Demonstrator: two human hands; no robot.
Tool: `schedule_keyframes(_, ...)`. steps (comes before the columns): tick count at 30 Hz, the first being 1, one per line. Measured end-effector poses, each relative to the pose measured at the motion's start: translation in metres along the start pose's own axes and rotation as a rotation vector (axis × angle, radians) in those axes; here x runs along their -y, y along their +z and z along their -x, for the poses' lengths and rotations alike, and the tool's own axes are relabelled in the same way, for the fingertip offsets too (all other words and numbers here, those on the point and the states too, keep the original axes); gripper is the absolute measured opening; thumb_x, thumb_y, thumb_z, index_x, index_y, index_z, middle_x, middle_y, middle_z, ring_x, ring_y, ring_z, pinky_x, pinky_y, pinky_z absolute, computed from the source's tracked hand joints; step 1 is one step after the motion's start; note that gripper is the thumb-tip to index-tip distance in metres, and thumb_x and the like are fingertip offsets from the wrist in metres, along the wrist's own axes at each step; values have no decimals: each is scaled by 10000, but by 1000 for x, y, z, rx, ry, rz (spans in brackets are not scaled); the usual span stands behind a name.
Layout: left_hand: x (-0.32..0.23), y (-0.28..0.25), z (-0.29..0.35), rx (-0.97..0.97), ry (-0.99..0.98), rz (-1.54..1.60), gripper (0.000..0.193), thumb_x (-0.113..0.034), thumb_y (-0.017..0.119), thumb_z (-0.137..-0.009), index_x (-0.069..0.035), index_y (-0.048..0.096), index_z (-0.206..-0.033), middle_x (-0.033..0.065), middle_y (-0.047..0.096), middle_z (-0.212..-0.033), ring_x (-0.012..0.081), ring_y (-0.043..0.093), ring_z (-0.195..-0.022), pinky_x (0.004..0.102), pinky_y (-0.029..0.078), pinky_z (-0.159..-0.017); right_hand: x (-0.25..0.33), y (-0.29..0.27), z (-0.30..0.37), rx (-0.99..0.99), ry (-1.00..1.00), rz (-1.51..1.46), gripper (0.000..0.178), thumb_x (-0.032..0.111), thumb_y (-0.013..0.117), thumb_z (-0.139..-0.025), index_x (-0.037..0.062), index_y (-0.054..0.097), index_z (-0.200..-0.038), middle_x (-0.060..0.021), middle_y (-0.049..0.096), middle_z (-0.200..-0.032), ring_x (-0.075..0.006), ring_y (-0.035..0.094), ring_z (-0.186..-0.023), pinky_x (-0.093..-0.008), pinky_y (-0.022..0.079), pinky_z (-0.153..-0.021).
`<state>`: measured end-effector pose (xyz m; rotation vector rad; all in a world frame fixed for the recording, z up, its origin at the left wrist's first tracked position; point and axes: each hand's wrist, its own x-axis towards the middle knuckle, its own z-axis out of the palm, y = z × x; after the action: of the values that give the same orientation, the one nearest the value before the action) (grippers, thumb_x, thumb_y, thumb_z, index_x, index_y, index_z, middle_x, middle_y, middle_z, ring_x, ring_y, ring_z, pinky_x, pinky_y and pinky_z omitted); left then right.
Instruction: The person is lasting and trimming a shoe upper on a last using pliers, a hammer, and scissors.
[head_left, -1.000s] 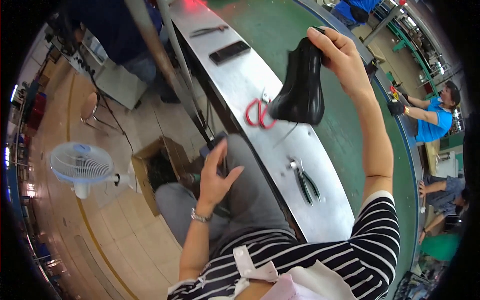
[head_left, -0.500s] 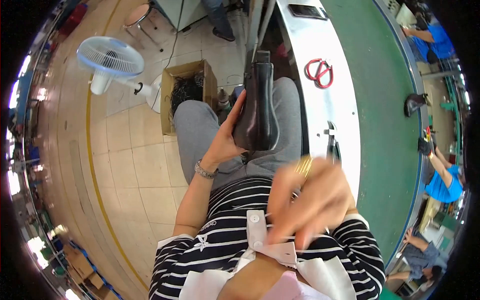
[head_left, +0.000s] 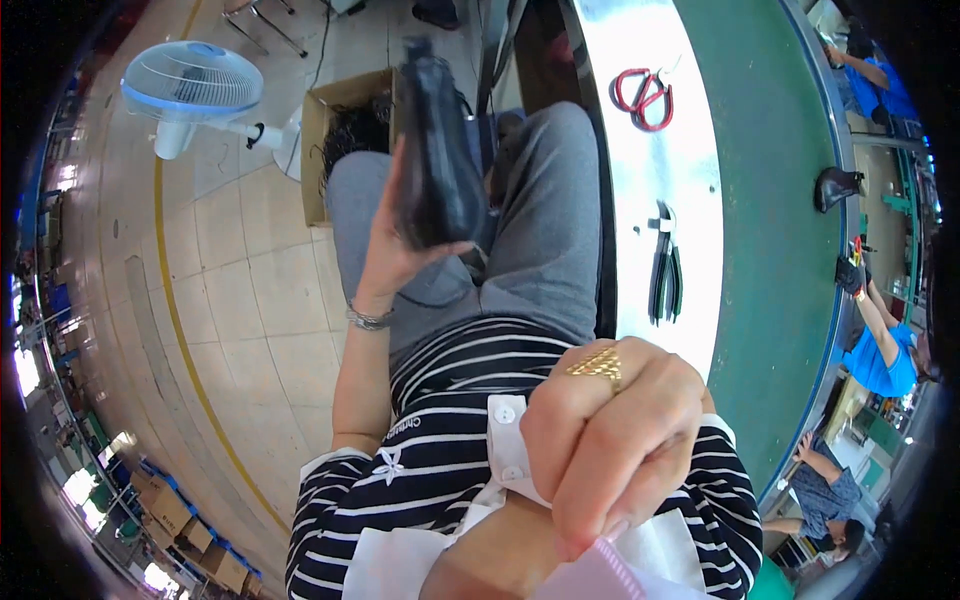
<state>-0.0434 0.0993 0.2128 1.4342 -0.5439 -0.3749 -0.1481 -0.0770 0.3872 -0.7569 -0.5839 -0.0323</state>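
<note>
My left hand [head_left: 390, 235] is closed around a dark, shiny leather boot [head_left: 440, 160], gripping it from the left side and beneath its near end. The boot is upheld above my lap and blurred by motion. My right hand [head_left: 620, 430], wearing a gold ring, is raised close in front of my chest. Its thumb and fingers are pinched together at the edge of a pale pink cloth [head_left: 595, 575]. Just what lies between the fingertips is partly hidden by the hand.
To my right, a metal ledge [head_left: 690, 370] carries red-handled snips [head_left: 643, 100] and dark-handled pliers [head_left: 665, 265]. Beyond it runs a green belt [head_left: 765, 250] with another boot [head_left: 836, 188]; co-workers sit farther off. A fan [head_left: 195, 85] and a carton [head_left: 313, 150] stand left.
My left hand has swung the boot leftward and away from me. My right hand has come closer and its fingertips now meet the pink cloth. The view has shifted, uncovering the pliers.
</note>
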Motion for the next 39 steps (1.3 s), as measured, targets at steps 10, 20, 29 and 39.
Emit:
schedule_keyframes(10, -31, -84, 16, -228, -536, 336, 532, -254, 714, -861, -7, 506, -1285, 56, 600, -1138, 152, 568, -1028, 313, 462, -901, 15, -120, 138, -632, 789, 2061, 476, 231, 624, -916, 12, 491, -1318, -228, 546, -1196, -339, 589, -1025, -426, 488, -860)
schedule_keyframes(20, -50, -33, -44, 16, -721, 170, 667, -409, 654, -892, 20, 423, -1347, 118, 579, -1215, 173, 569, -1075, 300, 439, -941, 0, -143, 244, -1069, 1066, 1848, 512, 254, 526, -959, 58, 404, -1416, -216, 523, -1161, -342, 526, -1075, -461, 422, -919)
schedule_keyframes(29, -25, -29, -58, 114, -617, 66, 648, -408, 543, -956, 4, 356, -1421, 174, 491, -1345, 213, 463, -1234, 329, 364, -1032, 5, -114, 89, -1000, 540, 13, 621, 258, 710, -828, 13, 418, -1318, -88, 560, -1072, -164, 590, -797, -215, 479, -572)
schedule_keyframes(39, -1, -26, -97, -109, -252, 165, 480, -225, 489, -976, -49, 418, -1417, 101, 481, -1366, 162, 457, -1222, 270, 325, -1032, -26, -105, -58, -536, 1226, 390, 731, 141, 580, -930, 114, 139, -1513, -222, 617, -1188, -218, 682, -899, -252, 532, -657)
